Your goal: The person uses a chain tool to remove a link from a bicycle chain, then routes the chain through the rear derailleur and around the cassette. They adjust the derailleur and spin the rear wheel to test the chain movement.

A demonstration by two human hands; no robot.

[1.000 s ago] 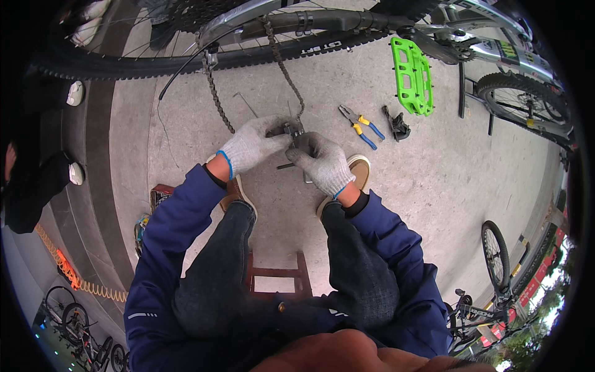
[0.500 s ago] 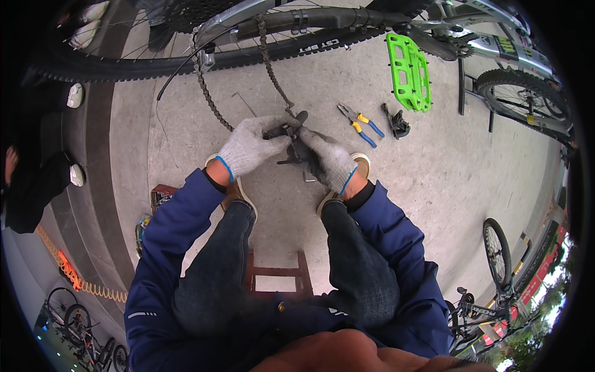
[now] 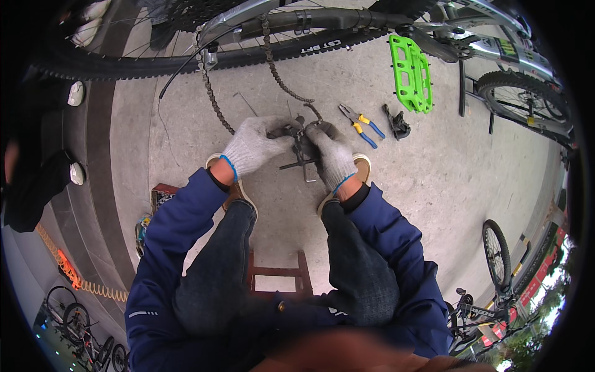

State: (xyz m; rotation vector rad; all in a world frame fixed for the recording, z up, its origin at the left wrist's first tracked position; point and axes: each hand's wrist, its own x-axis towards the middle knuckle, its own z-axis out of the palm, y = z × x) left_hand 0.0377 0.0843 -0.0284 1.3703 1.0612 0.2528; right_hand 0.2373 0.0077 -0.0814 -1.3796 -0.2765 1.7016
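Blue-and-yellow pliers (image 3: 355, 119) on concrete floor (image 3: 421, 192). Far left: bystander in dark trousers (image 3: 38, 193), white shoes (image 3: 76, 174); pale coiled hose (image 3: 102, 291) with orange section. Lower left, parked bicycles (image 3: 75, 317). Red-edged box (image 3: 163, 189) near a dark floor strip (image 3: 99, 149). Lower middle, red-brown stool (image 3: 277, 271). Lower right, bicycle (image 3: 480, 312), greenery (image 3: 524, 342) beyond

Navy jacket (image 3: 396, 229), blue-edged gloves (image 3: 249, 149), jeans (image 3: 217, 270)
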